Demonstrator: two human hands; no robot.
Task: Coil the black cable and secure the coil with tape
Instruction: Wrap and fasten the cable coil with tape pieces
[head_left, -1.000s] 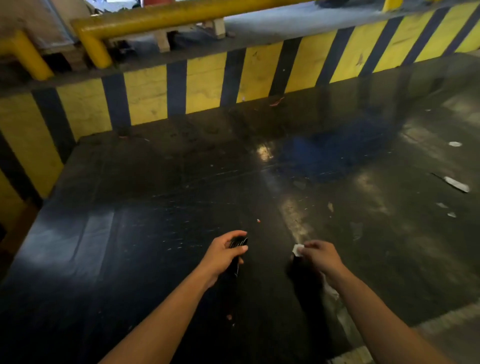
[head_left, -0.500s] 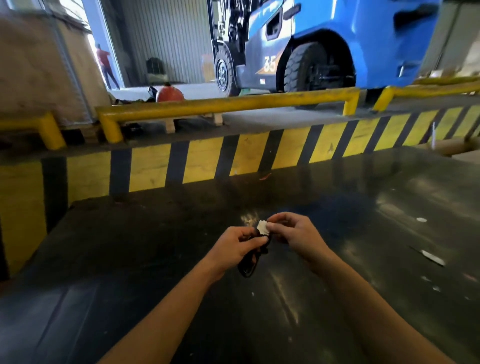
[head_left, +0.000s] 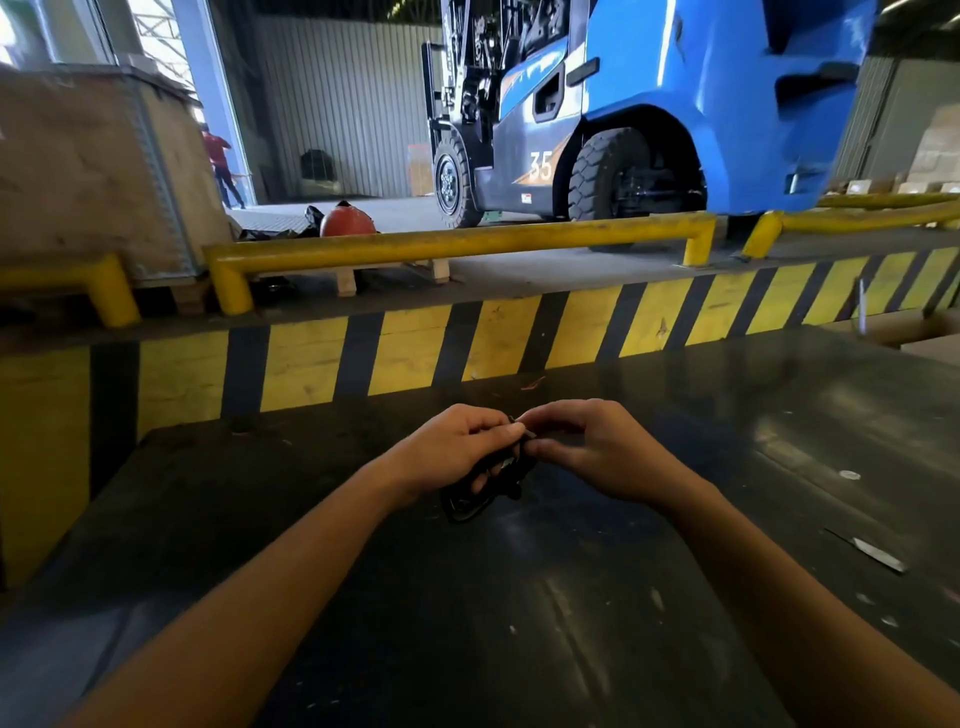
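- Two hands met above the dark desk (head_left: 597, 613): the left hand (head_left: 457, 452) was wrapped around a small black cable (head_left: 470, 501) bundle, whose lower loops hung out beneath its palm, just over the surface.
- Fingers of the right hand (head_left: 587, 449) were pinched narrow against the top of the bundle, touching the left thumb.
- Tape could not be made out at the pinch; if a piece was there, the fingertips hid it.
- Judging by the compact bundle, coiling looked finished and the securing step was in hand.
- Next, the move would call for the left hand holding the loops tight while the right drew tape fully around the coil's waist and pressed the end down onto itself.
- Loosening the left grip too soon risked the loops springing apart.
- Beyond the desk ran a yellow-and-black striped barrier (head_left: 415, 353), with a blue forklift (head_left: 675, 104) well behind it.
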